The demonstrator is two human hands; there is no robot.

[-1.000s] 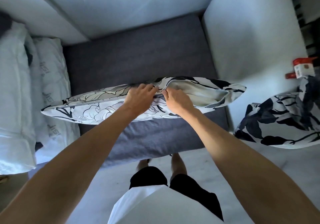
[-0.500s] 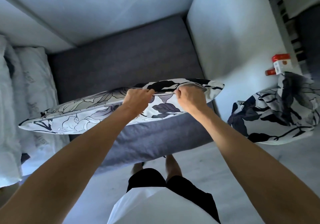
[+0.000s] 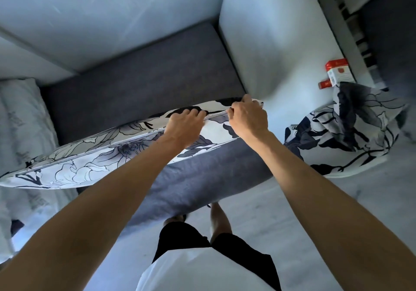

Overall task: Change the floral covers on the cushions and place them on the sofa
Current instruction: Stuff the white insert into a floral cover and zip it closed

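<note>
Both hands grip the floral cushion's (image 3: 108,155) top seam: left hand (image 3: 183,128) mid-edge, right hand (image 3: 247,119) near its corner. The cushion stands over the sofa seat's (image 3: 139,83) front edge.

Long white cushion in black-and-grey floral fabric cover (image 3: 94,158): held edge-up above the dark grey sofa seat (image 3: 139,76), seam uppermost. Second floral-covered cushion (image 3: 351,131): crumpled, resting against the pale sofa armrest (image 3: 270,38).

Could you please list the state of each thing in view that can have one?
Floral cushion: held on edge over the sofa seat, zip seam up, closed where visible.
Left hand: grips the seam.
Right hand: pinches the seam near the corner.
Second floral cushion: crumpled, beside the armrest.
Red-and-white box: upright, closed.
</note>
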